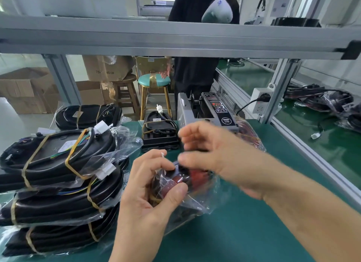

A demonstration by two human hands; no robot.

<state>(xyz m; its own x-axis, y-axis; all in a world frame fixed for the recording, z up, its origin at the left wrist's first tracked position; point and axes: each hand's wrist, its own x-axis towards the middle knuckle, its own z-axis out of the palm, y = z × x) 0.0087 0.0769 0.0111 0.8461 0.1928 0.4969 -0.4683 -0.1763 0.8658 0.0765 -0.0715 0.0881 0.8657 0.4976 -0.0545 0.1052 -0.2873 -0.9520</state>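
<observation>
L hand [144,199]: grips clear bag [197,201] from below-left; thumb pressed on its front, fingers curled up round the far side.
R hand [218,154]: comes in from the right, over the bag; fingers loosely spread, lowest fingertip touching bag's top. Motion blur, so can't tell if it's pinching or only touching.
Bag: between both hands, loose end hanging down under R hand.
Contents: dark + red part [197,176] inside bag, right by L thumb.
Green mat [244,232]: under both hands and forearms.
Left of L hand: stack of bagged black units [58,183], cables tied w/ tan bands, white connectors on top; just beside L wrist.
Beyond both hands: single black unit [159,132] w/ coiled cable, flat on mat, near R fingertips.
Beyond R hand: grey machine [205,109] w/ red display, at mat's far edge.
Far behind: teal stool [154,81]; person in black [195,70] just right of it, hand at the seat.
</observation>
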